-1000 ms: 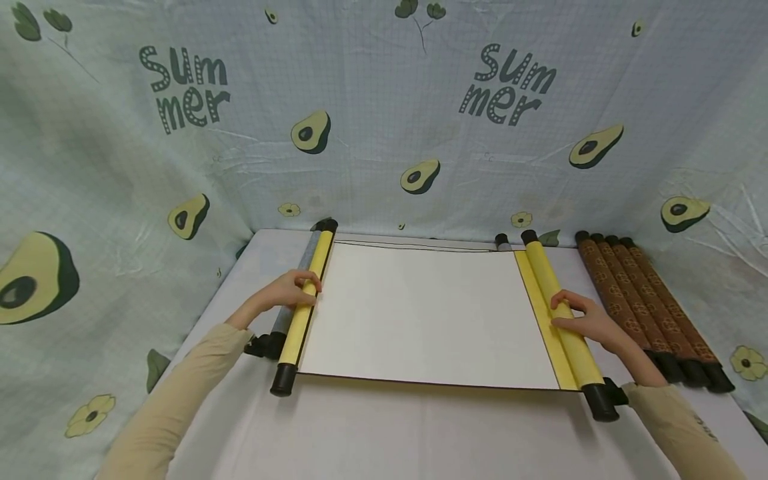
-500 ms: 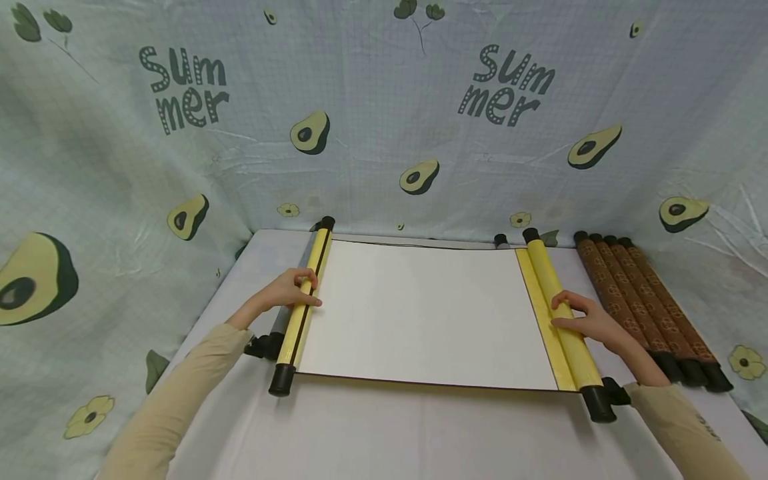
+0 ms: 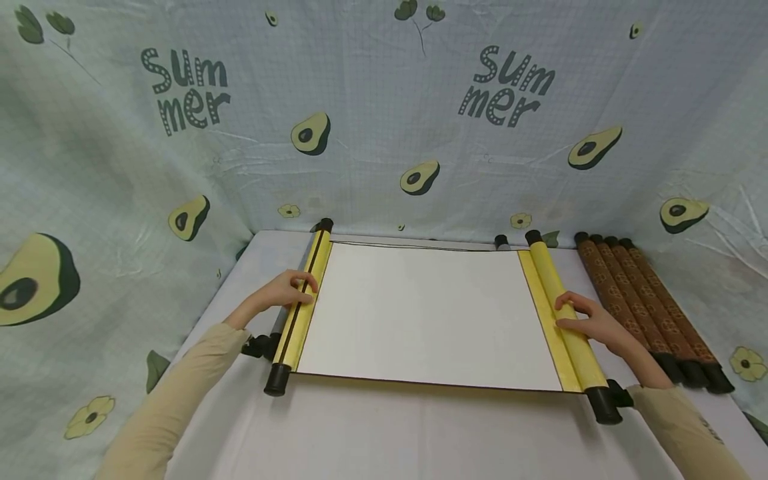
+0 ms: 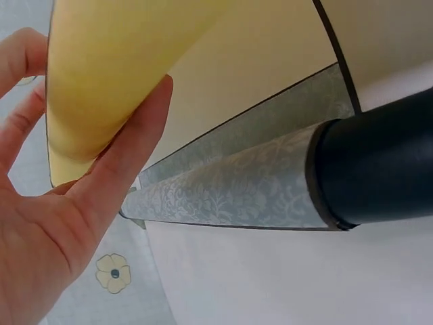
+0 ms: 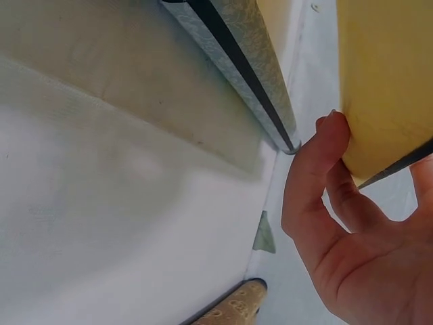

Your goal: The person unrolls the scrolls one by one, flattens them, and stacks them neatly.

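Observation:
A scroll with a blank white sheet (image 3: 426,313) is stretched between two yellow rollers with black end caps. My left hand (image 3: 281,289) pinches the left roller (image 3: 294,333), thumb on the inner side. With thumb and fingers, my right hand (image 3: 594,325) grips the right roller (image 3: 547,267), which looks thicker. Just under the yellow scroll lies a grey patterned scroll (image 4: 237,186) with black ends; the upper scroll covers most of it. In the right wrist view, part of the grey scroll's other roller (image 5: 254,61) shows beside my fingers.
Several brown patterned scrolls (image 3: 654,303) with black ends lie side by side at the table's right. The white table (image 3: 420,433) stretches in front of the scroll. A cloth printed with avocados (image 3: 420,177) hangs behind and along the sides.
The left roller has turned and shifted slightly left, so its dark stripe now faces up and more yellow border shows beside it. The right roller has edged slightly right.

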Demonstrator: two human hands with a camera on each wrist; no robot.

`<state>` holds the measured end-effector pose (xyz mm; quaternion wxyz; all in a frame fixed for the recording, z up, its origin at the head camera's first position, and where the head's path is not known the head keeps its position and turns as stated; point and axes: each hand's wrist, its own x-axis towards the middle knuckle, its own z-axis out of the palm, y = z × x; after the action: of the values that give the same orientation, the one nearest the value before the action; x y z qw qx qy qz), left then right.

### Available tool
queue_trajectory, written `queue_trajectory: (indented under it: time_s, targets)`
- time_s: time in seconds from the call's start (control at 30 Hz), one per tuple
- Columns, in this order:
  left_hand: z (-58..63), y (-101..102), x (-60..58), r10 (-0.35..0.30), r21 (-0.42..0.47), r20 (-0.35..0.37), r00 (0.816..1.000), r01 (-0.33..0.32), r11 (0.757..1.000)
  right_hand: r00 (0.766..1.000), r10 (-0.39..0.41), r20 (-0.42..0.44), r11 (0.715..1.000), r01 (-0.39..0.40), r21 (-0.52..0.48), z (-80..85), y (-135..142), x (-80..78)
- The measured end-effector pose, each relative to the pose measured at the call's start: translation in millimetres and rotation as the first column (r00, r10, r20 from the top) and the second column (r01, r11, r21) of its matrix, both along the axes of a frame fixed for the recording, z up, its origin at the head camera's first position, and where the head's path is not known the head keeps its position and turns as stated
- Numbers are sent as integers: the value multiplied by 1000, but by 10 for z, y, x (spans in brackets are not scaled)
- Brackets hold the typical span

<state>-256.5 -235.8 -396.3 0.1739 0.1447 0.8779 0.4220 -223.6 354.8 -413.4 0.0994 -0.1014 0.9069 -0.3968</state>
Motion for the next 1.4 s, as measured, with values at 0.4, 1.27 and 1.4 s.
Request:
queue_trajectory:
  time_s: [0.4, 1.27, 1.4]
  targets:
    - [-47, -43, 23, 5, -3, -38, 999, -5, 1000, 1000, -4, -27, 1000, 4, 16, -41, 46, 40]
    - [-87, -148, 15, 11, -3, 5, 1000, -11, 1000, 1000, -18, 15, 1000, 18, 11, -48, 52, 112]
    - [-97, -151, 24, 22, -23, 7, 1000, -22, 999, 1000, -27, -8, 999, 27, 42, -40, 56, 145]
